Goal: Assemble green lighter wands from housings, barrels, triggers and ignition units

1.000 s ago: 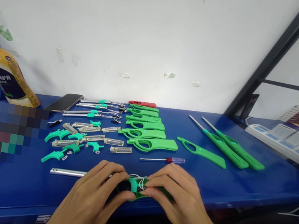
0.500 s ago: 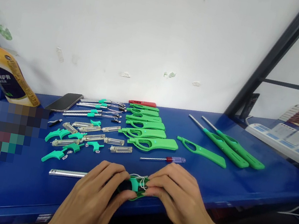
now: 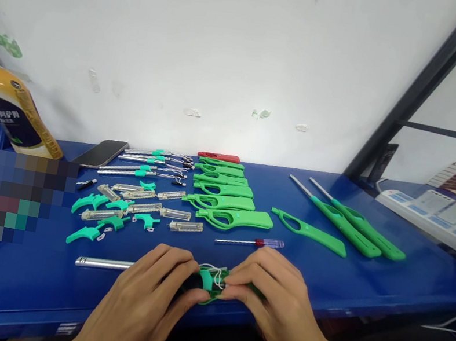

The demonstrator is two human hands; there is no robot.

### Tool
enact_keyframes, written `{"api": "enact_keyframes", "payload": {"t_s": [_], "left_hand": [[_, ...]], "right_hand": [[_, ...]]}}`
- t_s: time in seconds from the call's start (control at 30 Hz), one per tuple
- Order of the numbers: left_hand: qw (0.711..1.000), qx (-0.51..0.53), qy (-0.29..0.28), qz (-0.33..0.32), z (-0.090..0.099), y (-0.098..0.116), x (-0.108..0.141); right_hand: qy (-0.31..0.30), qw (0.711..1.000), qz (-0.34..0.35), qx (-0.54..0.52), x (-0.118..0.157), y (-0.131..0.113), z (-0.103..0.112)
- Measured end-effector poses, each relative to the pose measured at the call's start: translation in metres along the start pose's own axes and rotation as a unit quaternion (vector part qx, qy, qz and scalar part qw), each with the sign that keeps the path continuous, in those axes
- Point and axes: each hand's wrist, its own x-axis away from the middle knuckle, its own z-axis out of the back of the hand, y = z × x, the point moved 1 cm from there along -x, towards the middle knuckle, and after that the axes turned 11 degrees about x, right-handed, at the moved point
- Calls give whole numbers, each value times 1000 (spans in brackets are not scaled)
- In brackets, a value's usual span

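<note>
Near the table's front edge, my left hand is closed around a partly assembled green lighter, whose silver metal tube sticks out to the left. A teal trigger and loose white wires show between my hands. My right hand pinches the lighter's green handle end with thumb and fingertips close to the wires. My fingers hide much of the handle. Just beyond my right hand lies a screwdriver with a clear purple-red handle.
Green handle shells are stacked in a column, with a red shell at the back. Clear fuel tanks, teal triggers and metal tubes lie left. Two lighters lie right. A bottle and phone stand back left.
The view has shifted very slightly. Both hands stay in place on the lighter, with only a tiny movement of the right fingers.
</note>
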Motion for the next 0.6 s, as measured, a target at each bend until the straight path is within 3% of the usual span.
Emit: {"api": "enact_keyframes", "payload": {"t_s": [0.23,0.6], "left_hand": [[1000,3,-7,11,-1,-1,0],[1000,-2,-16,7,1,1,-4]], "right_hand": [[-34,999,-18,-22,-2,3,3],[-25,998,-1,-51,-5,2,5]]}}
